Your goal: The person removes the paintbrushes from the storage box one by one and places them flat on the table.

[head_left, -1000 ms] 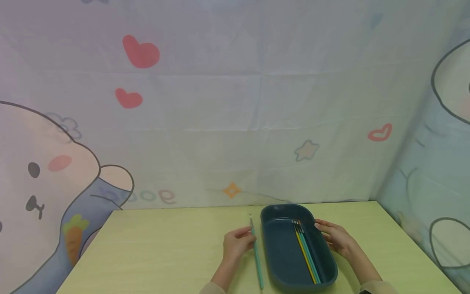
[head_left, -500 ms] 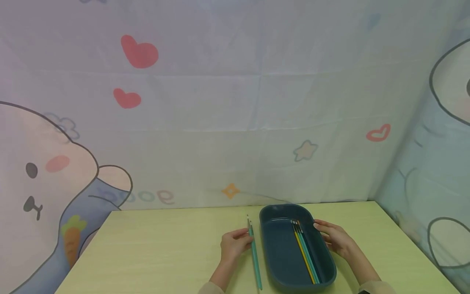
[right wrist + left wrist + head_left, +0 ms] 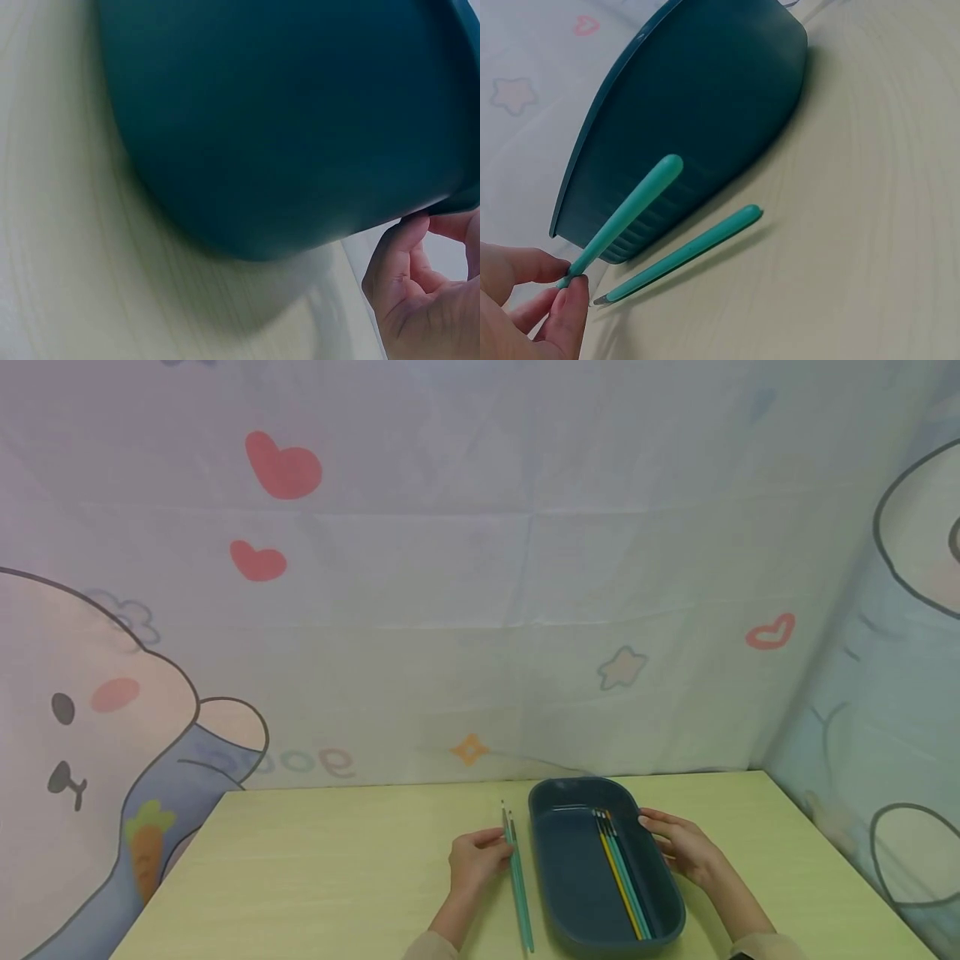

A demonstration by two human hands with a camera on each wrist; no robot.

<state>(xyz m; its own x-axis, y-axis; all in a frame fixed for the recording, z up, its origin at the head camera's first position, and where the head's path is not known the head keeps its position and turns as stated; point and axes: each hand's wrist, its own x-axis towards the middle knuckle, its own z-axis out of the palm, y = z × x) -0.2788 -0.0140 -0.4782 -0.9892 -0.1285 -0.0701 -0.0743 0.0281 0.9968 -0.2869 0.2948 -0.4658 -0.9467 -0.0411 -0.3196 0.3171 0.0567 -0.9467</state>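
Note:
My left hand (image 3: 475, 862) pinches a green paintbrush (image 3: 630, 210) between thumb and fingertips, just left of the tray. In the left wrist view the brush's rounded handle end points up and away from the hand. A second green paintbrush (image 3: 682, 255) lies on the table beneath it, its metal ferrule near my fingers. The deep dark-teal tray (image 3: 573, 877) stands to the right, with several thin paintbrushes (image 3: 622, 877), yellow, green and dark, lying lengthwise inside. My right hand (image 3: 686, 846) holds the tray's right rim with thumb and fingers; part of that grip is hidden by the rim.
The pale yellow-green table (image 3: 337, 868) reaches left of my left hand and right of the tray. A printed cloth (image 3: 420, 568) with hearts and cartoon animals hangs behind the table's far edge and along the sides.
The left hand has shifted slightly left with the pinched paintbrush, so two green paintbrushes now show apart at their tips. The right hand has stayed on the tray's rim.

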